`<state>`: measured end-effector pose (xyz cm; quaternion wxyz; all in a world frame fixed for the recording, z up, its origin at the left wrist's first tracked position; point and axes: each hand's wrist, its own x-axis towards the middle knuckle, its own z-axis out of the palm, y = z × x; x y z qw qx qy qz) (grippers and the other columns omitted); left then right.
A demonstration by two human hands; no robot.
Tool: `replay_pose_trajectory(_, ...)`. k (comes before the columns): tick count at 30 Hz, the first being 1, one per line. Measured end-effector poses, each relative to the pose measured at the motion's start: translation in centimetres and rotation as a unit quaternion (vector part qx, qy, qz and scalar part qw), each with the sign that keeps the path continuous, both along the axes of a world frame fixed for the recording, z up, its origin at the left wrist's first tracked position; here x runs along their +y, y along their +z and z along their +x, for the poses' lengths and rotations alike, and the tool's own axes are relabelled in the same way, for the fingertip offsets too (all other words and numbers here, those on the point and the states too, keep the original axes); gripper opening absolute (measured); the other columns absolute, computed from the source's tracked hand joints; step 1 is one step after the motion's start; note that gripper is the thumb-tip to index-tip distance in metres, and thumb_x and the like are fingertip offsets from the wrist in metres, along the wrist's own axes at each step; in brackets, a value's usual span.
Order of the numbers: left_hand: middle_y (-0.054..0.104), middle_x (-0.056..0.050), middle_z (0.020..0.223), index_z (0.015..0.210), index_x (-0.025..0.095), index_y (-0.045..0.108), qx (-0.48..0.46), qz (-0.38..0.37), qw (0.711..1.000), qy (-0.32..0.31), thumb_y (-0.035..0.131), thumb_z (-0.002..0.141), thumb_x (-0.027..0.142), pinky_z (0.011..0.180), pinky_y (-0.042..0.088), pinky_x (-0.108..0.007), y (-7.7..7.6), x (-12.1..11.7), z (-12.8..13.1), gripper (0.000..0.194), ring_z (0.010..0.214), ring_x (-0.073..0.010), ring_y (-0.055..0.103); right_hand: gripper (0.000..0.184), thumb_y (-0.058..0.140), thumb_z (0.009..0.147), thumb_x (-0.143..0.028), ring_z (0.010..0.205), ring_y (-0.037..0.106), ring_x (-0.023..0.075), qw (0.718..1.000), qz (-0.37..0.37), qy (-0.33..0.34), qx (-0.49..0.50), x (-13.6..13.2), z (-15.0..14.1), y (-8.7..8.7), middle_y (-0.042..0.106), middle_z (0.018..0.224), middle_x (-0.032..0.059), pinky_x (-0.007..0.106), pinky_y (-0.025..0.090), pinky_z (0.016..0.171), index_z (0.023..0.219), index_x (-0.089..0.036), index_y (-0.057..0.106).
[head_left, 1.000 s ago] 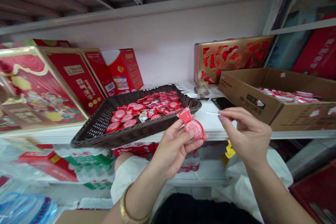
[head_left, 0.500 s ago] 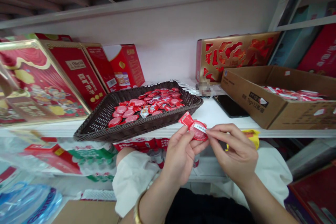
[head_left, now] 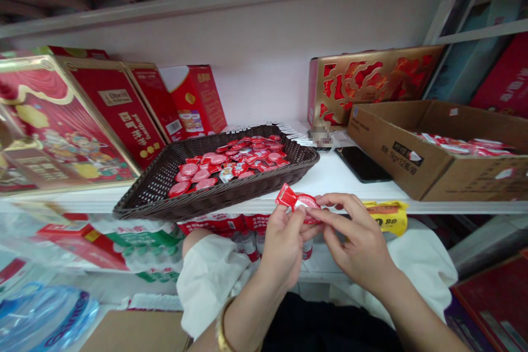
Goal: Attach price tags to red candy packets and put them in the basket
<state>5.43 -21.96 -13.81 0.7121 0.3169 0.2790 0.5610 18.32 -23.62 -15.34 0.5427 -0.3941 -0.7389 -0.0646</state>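
My left hand pinches a small red snack packet just below the front edge of the white shelf. My right hand has its fingertips pressed on the same packet from the right, where a small white sticker sits. Up and to the left, a dark wicker basket on the shelf holds several more red packets.
Red gift boxes lean at the left of the shelf. A gold and red box, an open cardboard carton with red packets and a black phone are at the right. A yellow price tag hangs on the shelf edge.
My right hand brought a small white sticker from the right onto the packet and now presses it there. Both hands sank a little below the shelf edge.
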Motion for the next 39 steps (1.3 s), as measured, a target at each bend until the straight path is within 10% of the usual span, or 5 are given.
replay_pose_trajectory(12, 0.076, -0.005, 0.089, 0.094, 0.016, 0.065, 0.022, 0.057, 0.997, 0.037, 0.072, 0.078, 0.027, 0.089, 0.052, -0.033, -0.3, -0.2, 0.6, 0.02, 0.089, -0.0188, 0.07, 0.022, 0.064, 0.088, -0.031, 0.069, 0.055, 0.0138, 0.929, -0.239, 0.061, 0.276, -0.2, -0.9, -0.7, 0.063, 0.077, -0.0007, 0.028, 0.045, 0.067, 0.108, -0.023, 0.06)
replay_pose_trajectory(20, 0.072, -0.002, 0.082, 0.089, 0.017, 0.066, 0.043, 0.038, 0.998, 0.033, 0.077, 0.073, 0.023, 0.061, 0.052, -0.023, -0.2, -0.5, 0.1, 0.02, 0.069, -0.0126, 0.065, 0.023, 0.066, 0.087, -0.03, 0.071, 0.056, 0.0129, 0.909, -0.175, 0.08, 0.369, -0.2, -0.7, -0.2, 0.058, 0.079, -0.0001, 0.025, 0.049, 0.065, 0.108, -0.022, 0.061)
replay_pose_trajectory(39, 0.073, -0.005, 0.089, 0.096, 0.017, 0.073, 0.072, 0.057, 0.995, 0.031, 0.076, 0.075, 0.024, 0.061, 0.052, -0.023, -0.6, -0.7, -0.1, 0.022, 0.07, -0.0131, 0.064, 0.022, 0.067, 0.085, -0.025, 0.071, 0.057, 0.0124, 0.902, -0.172, 0.093, 0.386, -0.1, -0.9, -0.7, 0.058, 0.079, 0.0, 0.024, 0.051, 0.067, 0.106, -0.022, 0.062)
